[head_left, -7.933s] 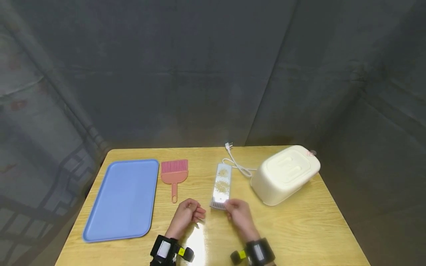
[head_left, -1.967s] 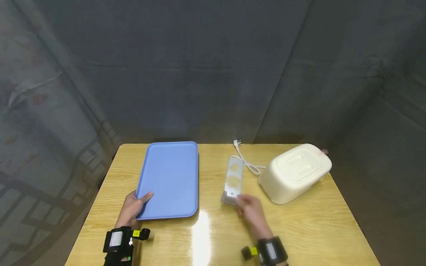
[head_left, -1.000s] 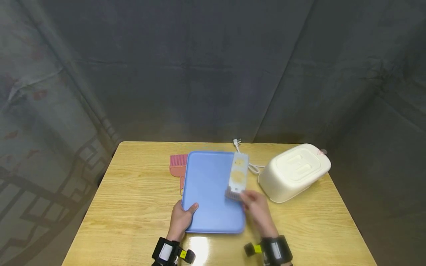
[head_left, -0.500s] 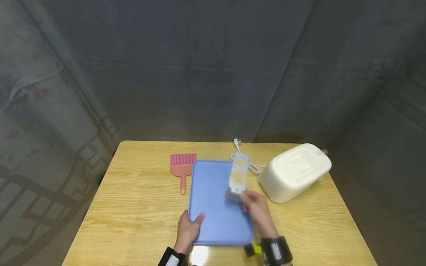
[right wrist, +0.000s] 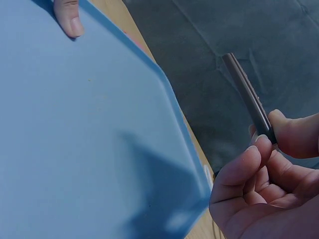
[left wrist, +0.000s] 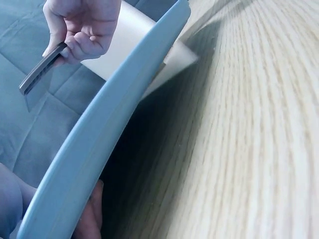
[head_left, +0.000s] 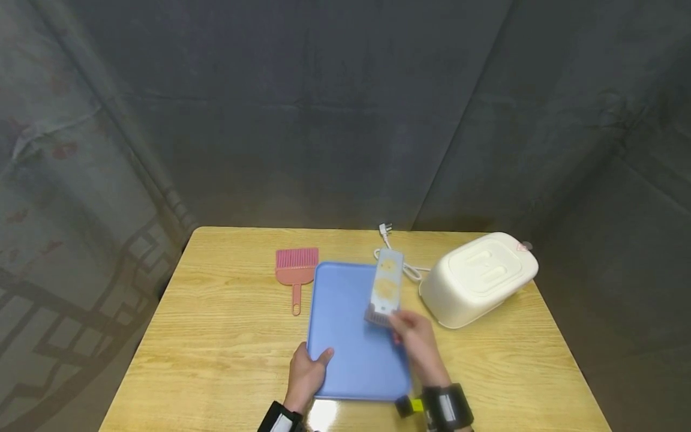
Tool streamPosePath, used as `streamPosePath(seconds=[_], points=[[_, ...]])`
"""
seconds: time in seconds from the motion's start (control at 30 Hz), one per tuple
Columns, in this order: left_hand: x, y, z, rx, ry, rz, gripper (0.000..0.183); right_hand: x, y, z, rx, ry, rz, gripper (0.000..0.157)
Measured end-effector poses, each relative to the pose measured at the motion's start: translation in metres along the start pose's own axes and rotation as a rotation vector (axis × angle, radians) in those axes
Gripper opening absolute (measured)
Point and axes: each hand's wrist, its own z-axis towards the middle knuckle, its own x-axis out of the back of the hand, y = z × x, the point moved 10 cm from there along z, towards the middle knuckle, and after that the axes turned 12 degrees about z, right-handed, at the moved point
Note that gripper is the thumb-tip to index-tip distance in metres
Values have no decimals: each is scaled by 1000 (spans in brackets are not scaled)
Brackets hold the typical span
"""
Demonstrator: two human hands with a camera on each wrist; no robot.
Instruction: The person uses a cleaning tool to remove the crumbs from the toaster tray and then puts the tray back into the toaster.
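My left hand (head_left: 305, 375) grips the left edge of a blue serving tray (head_left: 345, 360), thumb on top and fingers beneath. In the left wrist view a dark, shadowed gap shows between the blue tray (left wrist: 102, 117) and the tabletop. Between thumb and fingers, my right hand (head_left: 418, 342) pinches the slotted near end of a metal crumb tray (head_left: 382, 305). Two patches of pale crumbs (head_left: 386, 288) lie on it. It is held above the blue tray's right side, and the right wrist view shows the crumb tray (right wrist: 246, 94) edge-on. Small specks dot the blue surface there.
A cream toaster (head_left: 475, 282) lies on its side at the right. Its white cord and plug (head_left: 385, 229) reach toward the back edge, behind the crumb tray. Left of the blue tray lies a pink brush and dustpan set (head_left: 297, 273). Dark cloth (head_left: 324, 120) hangs behind the wooden table.
From the table's left side, the blue tray has come right and nearer me in my left hand, under the crumb tray. The crumb tray has shifted slightly right. The last half second shows little motion.
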Motion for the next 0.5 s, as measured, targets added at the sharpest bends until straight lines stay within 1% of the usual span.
streamPosePath(seconds=[0.13,0.27,0.4,0.5], points=[[3,0,-1,-11,12,24,49,-2,2,1,-8,-7,5,18],[6,2,-2,-25,38,84,49,-5,2,2,-6,-22,0,18],[5,6,-5,-44,50,165,51,-5,1,2,4,-18,-4,17],[5,12,-7,-72,74,262,55,-4,0,2,11,-2,-11,16]])
